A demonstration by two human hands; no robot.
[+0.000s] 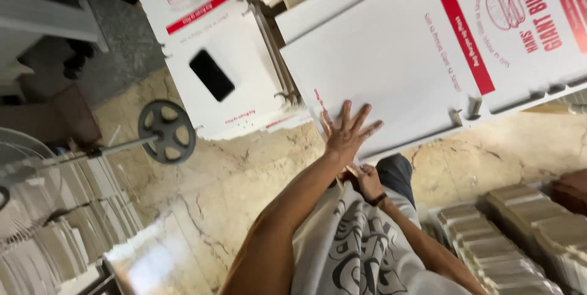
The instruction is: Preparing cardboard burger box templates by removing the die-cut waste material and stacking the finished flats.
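My left hand [346, 134] lies flat with its fingers spread on a large white flattened cardboard box [379, 62] that has red print and a burger drawing. It grips nothing. My right hand [367, 180] is curled just below the left wrist, beside my knee in blue jeans [395, 171] and close to the box's near edge. A dark band circles that wrist. Whether the right hand holds anything is hidden. My grey printed shirt [354, 246] fills the space between both arms.
A second stack of white flat boxes [244, 38] lies to the left with a black phone [211, 75] on it. A barbell with a grey weight plate [166, 132] rests on the marble floor [232, 179]. Stacks of folded cartons [520, 234] stand at the right, more stacks [55, 234] at the left.
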